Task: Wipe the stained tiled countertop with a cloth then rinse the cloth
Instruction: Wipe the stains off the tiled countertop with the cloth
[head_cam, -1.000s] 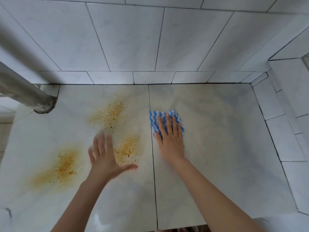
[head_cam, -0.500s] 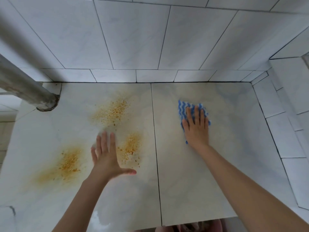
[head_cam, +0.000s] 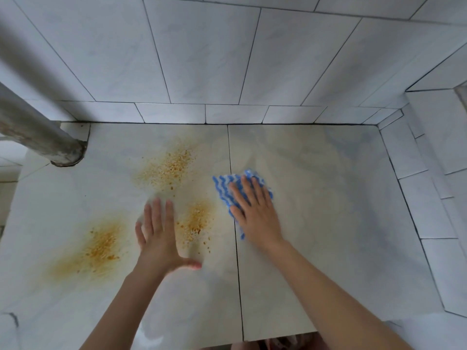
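Right hand pressed flat, fingers straight, on blue striped cloth at tabletop seam; left hand lay open between orange stains.

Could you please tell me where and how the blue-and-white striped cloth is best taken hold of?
Probably its far left corner: the blue-and-white wavy-striped cloth lies thin and flat on the pale tiled countertop, and that corner juts clear of the right hand pressing flat on it. Come from above and the left, pinching the fabric up.
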The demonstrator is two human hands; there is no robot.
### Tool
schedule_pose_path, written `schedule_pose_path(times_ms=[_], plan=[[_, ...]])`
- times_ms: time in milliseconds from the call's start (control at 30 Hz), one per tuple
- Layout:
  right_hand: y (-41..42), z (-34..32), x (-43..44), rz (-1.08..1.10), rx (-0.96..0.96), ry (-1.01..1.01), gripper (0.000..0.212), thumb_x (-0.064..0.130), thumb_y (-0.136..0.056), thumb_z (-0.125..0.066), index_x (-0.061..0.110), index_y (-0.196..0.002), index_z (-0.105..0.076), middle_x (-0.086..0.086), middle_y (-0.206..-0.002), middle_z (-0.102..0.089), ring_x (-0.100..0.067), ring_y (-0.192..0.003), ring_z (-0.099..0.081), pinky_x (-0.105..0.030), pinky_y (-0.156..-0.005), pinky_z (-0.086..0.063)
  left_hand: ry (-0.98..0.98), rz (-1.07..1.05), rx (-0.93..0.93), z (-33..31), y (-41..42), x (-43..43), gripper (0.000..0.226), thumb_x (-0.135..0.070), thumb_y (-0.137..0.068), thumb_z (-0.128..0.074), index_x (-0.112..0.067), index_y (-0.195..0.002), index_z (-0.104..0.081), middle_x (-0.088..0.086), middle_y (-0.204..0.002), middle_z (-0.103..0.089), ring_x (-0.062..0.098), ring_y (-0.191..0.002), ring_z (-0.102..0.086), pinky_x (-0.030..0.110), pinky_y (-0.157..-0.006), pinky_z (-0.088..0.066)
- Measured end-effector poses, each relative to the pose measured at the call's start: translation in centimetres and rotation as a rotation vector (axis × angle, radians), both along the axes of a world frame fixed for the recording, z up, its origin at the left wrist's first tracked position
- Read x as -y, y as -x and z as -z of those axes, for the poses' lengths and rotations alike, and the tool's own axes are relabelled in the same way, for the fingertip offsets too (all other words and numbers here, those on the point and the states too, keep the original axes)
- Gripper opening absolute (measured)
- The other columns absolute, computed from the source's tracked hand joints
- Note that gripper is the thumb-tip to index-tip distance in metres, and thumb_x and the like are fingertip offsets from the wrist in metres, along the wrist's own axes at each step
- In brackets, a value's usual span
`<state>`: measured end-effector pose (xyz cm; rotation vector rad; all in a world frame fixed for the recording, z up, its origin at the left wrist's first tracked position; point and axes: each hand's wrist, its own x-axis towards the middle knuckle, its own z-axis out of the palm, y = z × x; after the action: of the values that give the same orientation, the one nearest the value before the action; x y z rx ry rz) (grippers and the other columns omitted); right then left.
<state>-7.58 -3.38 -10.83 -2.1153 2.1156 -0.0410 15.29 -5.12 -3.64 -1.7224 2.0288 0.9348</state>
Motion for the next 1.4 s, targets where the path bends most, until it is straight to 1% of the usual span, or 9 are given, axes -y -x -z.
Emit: schedule_pose_path(times_ms=[100,233,300,400,633,867,1033,1267,1400], plan=[[6.3,0.3,0.0,0.182,-0.068,0.045,0.057,0.04,-0.093,-0.031,0.014,-0.143,-0.037,-0.015,-0.148,-0.036,-0.035,-0.138,-0.028,-0.042,-0.109,-0.018,0.002,0.002,-0.039,-0.1,-0.2,-0.1,0.158,-0.073,-0.036,-0.074,-0.02,-0.135,0.036,0.005,-0.139,0.048,0.022,-0.126,0.047,0.044,-0.106,0.024],[10.0,-0.5,-0.6,0.465,-0.043,-0.078,0.062,0.048,-0.093,-0.009,0.021,-0.149,-0.009,-0.012,-0.158,-0.006,-0.033,-0.145,-0.007,-0.041,-0.117,-0.003,0.02,0.003,-0.067,0.0,-0.4,-0.4,0.157,-0.073,-0.036,-0.073,-0.02,-0.137,0.034,0.004,-0.141,0.047,0.02,-0.128,0.045,0.043,-0.108,0.024],[7.5,-0.4,0.2,0.555,-0.025,-0.035,0.061,0.045,-0.094,-0.014,0.017,-0.149,-0.014,-0.016,-0.156,-0.013,-0.036,-0.144,-0.013,-0.046,-0.116,-0.009,0.029,0.001,-0.076,0.2,-0.5,-0.4,0.156,-0.074,-0.036,-0.073,-0.021,-0.138,0.033,0.003,-0.142,0.045,0.02,-0.129,0.044,0.044,-0.109,0.022],[1.3,-0.5,0.6,0.392,-0.022,0.051,0.057,0.038,-0.095,-0.025,0.012,-0.144,-0.036,-0.022,-0.149,-0.032,-0.041,-0.136,-0.031,-0.048,-0.109,-0.02,0.046,0.007,-0.074,0.4,-0.6,-0.5,0.156,-0.074,-0.036,-0.073,-0.021,-0.138,0.032,0.003,-0.141,0.046,0.019,-0.129,0.043,0.045,-0.11,0.021],[-3.3,-0.3,-3.4,-0.018,0.023,0.06,0.052,0.043,-0.099,-0.025,0.024,-0.148,-0.027,-0.006,-0.157,-0.019,-0.027,-0.145,-0.014,-0.045,-0.114,-0.016,0.073,-0.008,-0.053,0.8,-0.5,-0.5,0.155,-0.071,-0.038,-0.075,-0.021,-0.136,0.035,0.002,-0.139,0.048,0.019,-0.128,0.044,0.044,-0.11,0.019],[7.4,-0.1,-8.6,0.398,0.009,0.004,0.059,0.048,-0.1,-0.005,0.02,-0.149,-0.022,-0.01,-0.157,-0.016,-0.027,-0.145,-0.01,-0.041,-0.116,-0.01,0.107,0.018,-0.057,0.9,-0.7,-0.8,0.151,-0.074,-0.042,-0.072,-0.021,-0.136,0.035,0.003,-0.14,0.047,0.02,-0.128,0.044,0.046,-0.111,0.019],[4.8,-0.4,-12.4,0.624,-0.018,0.005,0.058,0.042,-0.102,-0.005,0.012,-0.15,-0.019,-0.019,-0.155,-0.017,-0.036,-0.143,-0.016,-0.05,-0.112,-0.019,0.171,0.046,-0.075,1.1,-1.0,-1.5,0.143,-0.074,-0.049,-0.067,-0.018,-0.14,0.028,0.005,-0.145,0.04,0.021,-0.132,0.039,0.043,-0.112,0.016],[-10.0,-2.0,-15.8,0.326,0.1,0.002,0.055,0.039,-0.1,-0.021,0.019,-0.151,-0.017,-0.01,-0.158,-0.013,-0.027,-0.146,-0.011,-0.045,-0.113,-0.015,0.249,0.098,-0.086,1.5,-2.4,-3.2,0.135,-0.075,-0.049,-0.061,-0.013,-0.146,0.01,0.008,-0.154,0.018,0.021,-0.141,0.019,0.042,-0.117,0.003],[-10.3,-1.8,-16.5,0.174,0.092,-0.019,0.054,0.041,-0.1,-0.024,0.023,-0.151,-0.016,-0.005,-0.159,-0.013,-0.025,-0.146,-0.01,-0.043,-0.113,-0.016,0.262,0.101,-0.084,1.7,-2.5,-3.0,0.134,-0.072,-0.05,-0.065,-0.013,-0.147,0.005,0.008,-0.155,0.014,0.02,-0.142,0.017,0.041,-0.117,0.002]])
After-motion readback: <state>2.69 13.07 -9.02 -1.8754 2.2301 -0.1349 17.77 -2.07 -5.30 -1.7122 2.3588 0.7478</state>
